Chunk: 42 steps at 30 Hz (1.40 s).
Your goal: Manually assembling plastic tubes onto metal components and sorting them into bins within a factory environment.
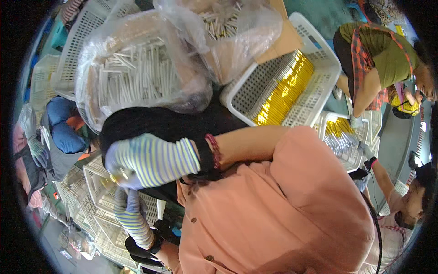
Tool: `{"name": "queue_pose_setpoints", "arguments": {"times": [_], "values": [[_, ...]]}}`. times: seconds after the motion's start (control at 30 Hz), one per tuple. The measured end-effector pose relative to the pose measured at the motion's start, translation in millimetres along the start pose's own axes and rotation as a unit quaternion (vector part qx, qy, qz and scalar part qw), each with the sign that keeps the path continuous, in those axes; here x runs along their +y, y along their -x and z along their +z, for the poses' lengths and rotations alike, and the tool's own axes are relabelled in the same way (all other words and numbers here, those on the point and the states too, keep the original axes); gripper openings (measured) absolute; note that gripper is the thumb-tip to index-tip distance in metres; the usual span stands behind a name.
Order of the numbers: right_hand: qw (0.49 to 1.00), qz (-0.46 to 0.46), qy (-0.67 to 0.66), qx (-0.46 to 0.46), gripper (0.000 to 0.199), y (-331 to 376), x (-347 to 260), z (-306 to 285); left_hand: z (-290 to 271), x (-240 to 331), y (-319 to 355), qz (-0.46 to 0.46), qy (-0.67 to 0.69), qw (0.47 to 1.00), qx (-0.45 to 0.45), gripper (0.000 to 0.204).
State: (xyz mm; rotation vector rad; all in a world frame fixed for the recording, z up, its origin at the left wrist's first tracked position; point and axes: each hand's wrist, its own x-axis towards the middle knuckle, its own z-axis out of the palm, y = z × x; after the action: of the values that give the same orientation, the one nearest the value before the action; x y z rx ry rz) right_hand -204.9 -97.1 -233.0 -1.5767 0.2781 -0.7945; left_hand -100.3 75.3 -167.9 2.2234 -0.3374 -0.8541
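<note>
My right hand [153,160], in a striped knit glove, reaches across at the left over my black-clad lap [173,123]. Its fingers are curled closed around a small shiny gold piece [119,176], mostly hidden by the glove. Just below, my left hand [131,212], gloved alike, points up with its fingertips meeting the right hand's. Its fingers are pressed together; what they hold, if anything, is hidden. Beneath and beside both hands is a white plastic basket [157,208].
A plastic-lined box [191,86] of white sticks stands ahead, beside another lined box [269,27]. A white basket [315,32] holds rows of gold-and-silver sticks. A smaller basket [365,132] has similar sticks. Co-workers sit at the right and left. Stacked crates [73,192] fill the lower left.
</note>
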Motion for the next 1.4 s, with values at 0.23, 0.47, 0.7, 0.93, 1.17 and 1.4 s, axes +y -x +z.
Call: {"name": "queue_pose_setpoints", "arguments": {"times": [0.23, 0.47, 0.7, 0.93, 1.17, 1.4], "values": [[0.973, -0.074, 0.087, -0.199, 0.032, 3.5, -12.2, -18.0, 0.0, 0.7, -7.6, 0.022, 0.003, 0.993, -0.119, 0.029], [0.967, -0.075, 0.127, -0.206, 0.027, -6.3, -16.0, -35.8, 6.4, 14.6, -2.6, 0.028, 0.199, 0.969, -0.142, 0.032], [0.950, 0.051, 0.181, -0.248, 0.029, -5.6, -4.4, -32.5, 25.8, 31.4, -11.8, 0.081, 0.106, 0.990, -0.039, 0.027], [0.959, 0.219, 0.108, -0.147, 0.048, -49.6, 35.5, -99.7, 17.3, -8.2, -39.4, 0.166, 0.173, 0.968, 0.072, 0.032], [0.947, 0.292, 0.056, 0.125, 0.037, -117.8, 143.3, -206.6, 23.3, -29.6, -59.0, 0.309, -0.099, 0.929, 0.177, 0.028], [0.864, 0.182, 0.460, -0.091, 0.055, -160.2, 186.9, -183.3, 4.8, -20.6, -71.5, 0.191, -0.026, 0.978, 0.076, 0.029]]}}
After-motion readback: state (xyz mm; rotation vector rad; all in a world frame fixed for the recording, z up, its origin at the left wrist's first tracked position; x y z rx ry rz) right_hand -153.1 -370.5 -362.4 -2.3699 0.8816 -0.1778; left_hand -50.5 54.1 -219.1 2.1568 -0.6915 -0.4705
